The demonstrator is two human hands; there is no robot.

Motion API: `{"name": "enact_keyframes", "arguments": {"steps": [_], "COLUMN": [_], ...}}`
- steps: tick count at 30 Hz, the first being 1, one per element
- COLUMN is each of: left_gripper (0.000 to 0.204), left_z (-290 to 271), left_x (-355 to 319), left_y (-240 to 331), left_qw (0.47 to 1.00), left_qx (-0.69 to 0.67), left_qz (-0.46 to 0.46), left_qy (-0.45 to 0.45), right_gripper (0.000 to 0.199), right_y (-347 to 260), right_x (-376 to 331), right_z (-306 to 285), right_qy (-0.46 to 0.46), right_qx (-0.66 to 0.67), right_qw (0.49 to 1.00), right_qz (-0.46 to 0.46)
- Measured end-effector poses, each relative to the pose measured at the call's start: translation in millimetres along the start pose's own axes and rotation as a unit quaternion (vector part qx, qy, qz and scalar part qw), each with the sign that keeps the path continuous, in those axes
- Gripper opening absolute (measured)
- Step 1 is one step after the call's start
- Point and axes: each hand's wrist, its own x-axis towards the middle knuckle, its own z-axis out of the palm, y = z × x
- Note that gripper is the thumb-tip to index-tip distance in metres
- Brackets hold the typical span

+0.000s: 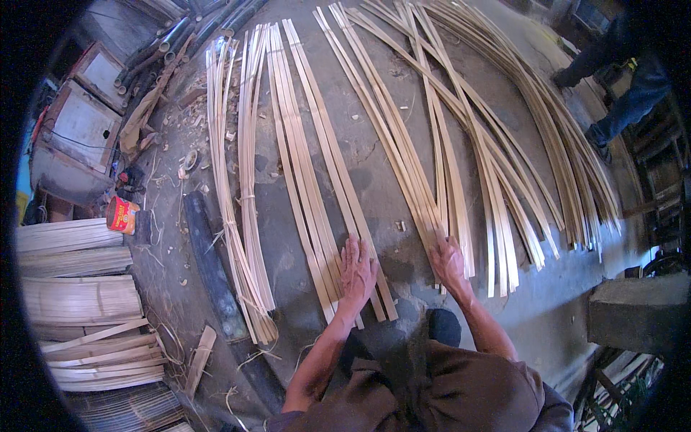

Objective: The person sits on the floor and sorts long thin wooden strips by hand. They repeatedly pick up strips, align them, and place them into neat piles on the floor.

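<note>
Long, pale bamboo strips lie spread on the grey floor in front of me. My left hand (358, 272) lies flat, fingers stretched out, across the near part of a pair of strips (332, 158) and beside a wider group of strips (294, 158). Slightly farther right, my right hand (448, 261) has its fingers curled on the near end of another group of strips (398, 147). What its fingertips grip is partly hidden. Left of my hands are two narrow bundles, the outer bundle (222, 144) and the inner bundle (248, 137). Crossing strips (481, 137) lie to the right.
A large bunch of strips (554, 137) curves along the right, near another person's legs (637, 101). At left are stacked slats (83, 299), a red tin (122, 214) and a dark pole (209, 259). A concrete block (637, 313) stands at the right.
</note>
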Motion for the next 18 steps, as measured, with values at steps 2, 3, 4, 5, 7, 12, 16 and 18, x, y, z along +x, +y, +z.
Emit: {"name": "enact_keyframes", "arguments": {"steps": [2,3,4,5,7,12,16,18], "left_gripper": [0.060,0.060,0.059,0.059,0.058,0.057,0.057,0.059], "left_z": [4,6,8,10,8,7,-5,-9], "left_x": [1,1,2,2,3,2,2,1], "left_y": [-9,-10,-12,-14,-14,-21,-9,-5], "left_qw": [1.000,0.999,0.999,0.998,0.998,0.998,0.997,0.996], "left_qx": [-0.008,-0.011,-0.013,-0.015,-0.009,-0.004,0.036,0.053], "left_qz": [0.019,0.032,0.044,0.057,0.061,0.066,0.067,0.065], "left_qy": [0.002,0.004,0.006,0.008,0.005,0.002,-0.022,-0.026], "right_gripper": [0.037,0.037,0.037,0.037,0.037,0.036,0.043,0.044], "right_y": [-8,-12,-9,-4,-8,-43,-48,-53], "right_x": [-1,-2,-2,-3,-5,-19,-34,-40], "right_z": [-7,-12,-8,-3,-2,-12,7,20], "right_qy": [-0.004,-0.006,0.034,0.074,0.094,0.086,0.040,0.016], "right_qx": [0.048,0.071,0.074,0.076,0.101,0.183,0.238,0.258], "right_qw": [0.999,0.997,0.997,0.994,0.990,0.978,0.970,0.966], "right_qz": [0.017,0.027,0.006,-0.015,0.005,0.042,0.026,0.031]}}
